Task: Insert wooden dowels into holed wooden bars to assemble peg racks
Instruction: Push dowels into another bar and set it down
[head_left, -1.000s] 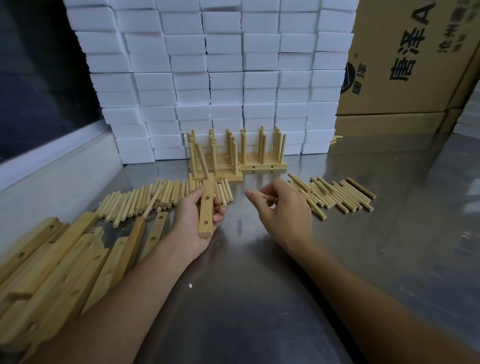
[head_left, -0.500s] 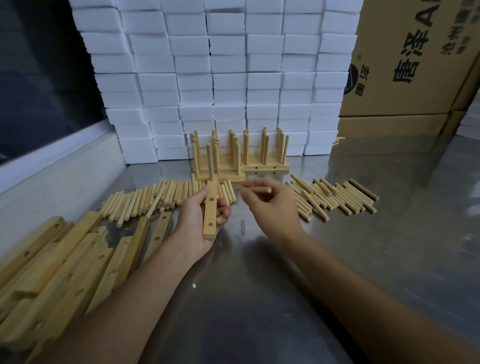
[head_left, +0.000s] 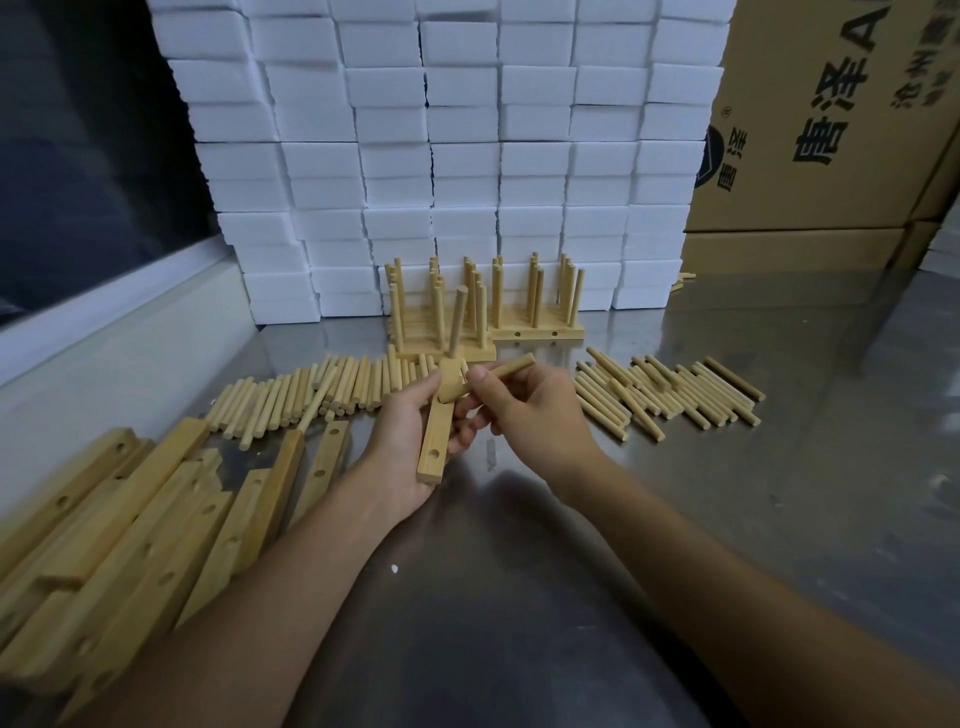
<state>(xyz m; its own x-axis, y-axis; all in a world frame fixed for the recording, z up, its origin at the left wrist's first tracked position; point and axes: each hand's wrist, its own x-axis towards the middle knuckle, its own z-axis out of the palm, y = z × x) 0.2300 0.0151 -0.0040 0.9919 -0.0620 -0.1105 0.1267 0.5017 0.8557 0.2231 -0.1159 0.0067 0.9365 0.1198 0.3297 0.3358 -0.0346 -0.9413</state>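
Head view: left hand (head_left: 410, 441) grips the holed bar (head_left: 435, 441) mid-length above the steel table (head_left: 519, 597), one dowel (head_left: 456, 325) already upright in its far end. Right hand (head_left: 530, 415) pinches a second dowel (head_left: 491, 378), its near end at the middle of the bar. Both parts look light, stiff and smooth; best held near the entering end to keep it square.

Steel table (head_left: 779, 519) — white foam blocks (head_left: 467, 156), cardboard boxes (head_left: 831, 130), dark window (head_left: 78, 156) behind.
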